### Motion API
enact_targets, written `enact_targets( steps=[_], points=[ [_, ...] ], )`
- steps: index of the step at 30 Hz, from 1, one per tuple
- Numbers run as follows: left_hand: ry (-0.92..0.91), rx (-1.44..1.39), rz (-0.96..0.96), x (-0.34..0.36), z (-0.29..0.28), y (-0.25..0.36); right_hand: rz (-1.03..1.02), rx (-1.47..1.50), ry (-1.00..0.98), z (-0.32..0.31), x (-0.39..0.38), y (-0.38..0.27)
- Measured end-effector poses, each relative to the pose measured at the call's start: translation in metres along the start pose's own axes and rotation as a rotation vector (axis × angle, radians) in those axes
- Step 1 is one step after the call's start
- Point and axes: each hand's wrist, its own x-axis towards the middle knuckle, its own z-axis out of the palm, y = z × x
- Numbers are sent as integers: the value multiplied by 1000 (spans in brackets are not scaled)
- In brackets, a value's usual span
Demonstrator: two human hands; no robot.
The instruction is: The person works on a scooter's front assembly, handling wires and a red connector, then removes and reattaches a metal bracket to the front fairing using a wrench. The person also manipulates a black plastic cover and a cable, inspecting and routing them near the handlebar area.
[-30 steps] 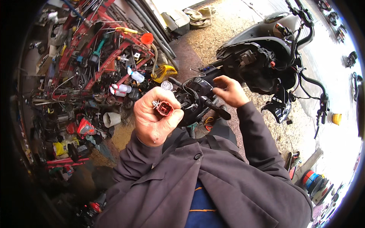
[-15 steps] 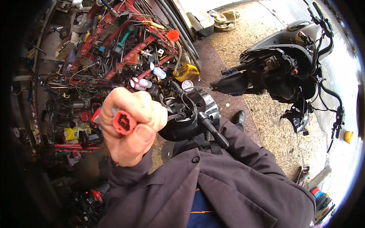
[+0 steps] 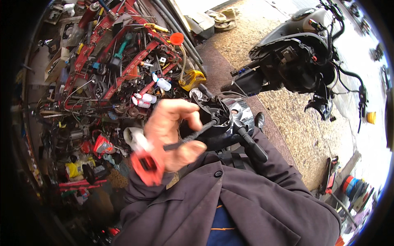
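Note:
My left hand (image 3: 172,131) is loosely closed around the black wire (image 3: 197,136) of a red connector (image 3: 147,164), which faces up toward me, with a whitish piece beside it. The wire runs into a black, shiny scooter handlebar housing (image 3: 227,129) with a lever and grip on its right. My right hand (image 3: 234,111) is almost wholly hidden behind this housing; only a small patch of skin shows, so its fingers cannot be made out.
At left lie piled tools and parts on a red metal frame (image 3: 135,61), with spray bottles (image 3: 163,84), an orange funnel (image 3: 176,39) and a yellow container (image 3: 193,80). A dismantled black scooter (image 3: 295,65) stands at back right. Reels (image 3: 355,188) lie at lower right.
My left hand has loosened from its fist and moved right from half a second ago, turning the red connector lower and exposing its wire. My right hand has gone behind the housing since one second ago.

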Motion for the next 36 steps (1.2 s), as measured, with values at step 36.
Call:
enact_targets(
  steps=[36],
  points=[
    [-128,388,423,-15,147,5,-309,-240,95,-50,-106,11]
  ],
)
